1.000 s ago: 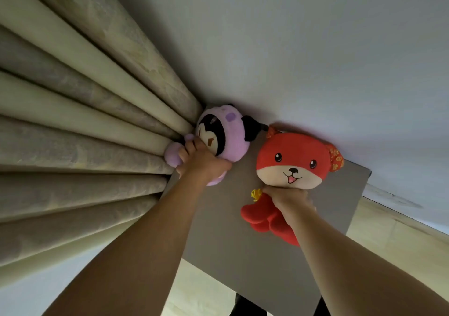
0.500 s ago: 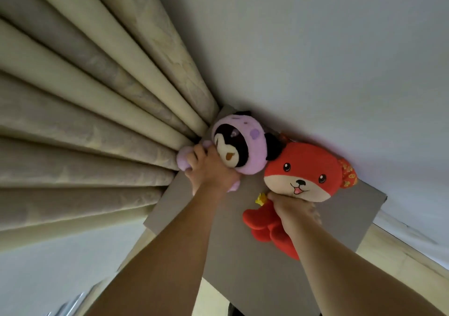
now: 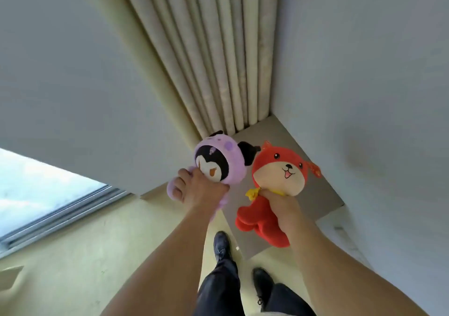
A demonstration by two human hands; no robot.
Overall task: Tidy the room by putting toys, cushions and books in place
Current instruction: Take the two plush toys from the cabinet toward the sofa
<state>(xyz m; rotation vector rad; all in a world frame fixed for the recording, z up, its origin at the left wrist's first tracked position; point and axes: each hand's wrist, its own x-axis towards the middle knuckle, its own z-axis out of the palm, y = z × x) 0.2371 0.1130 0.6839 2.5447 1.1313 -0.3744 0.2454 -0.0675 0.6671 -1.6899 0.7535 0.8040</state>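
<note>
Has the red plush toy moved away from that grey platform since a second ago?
Cannot tell. The camera swung a lot. The right hand grips the red plush toy over the grey platform, near the curtain, as before.

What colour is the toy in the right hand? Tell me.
Red, with a cream muzzle; the head view shows the plush toy in the right hand.

Purple plush (image 3: 218, 162) body hid behind left hand (image 3: 199, 191); red plush (image 3: 277, 170) neck under right hand (image 3: 279, 201).
</note>
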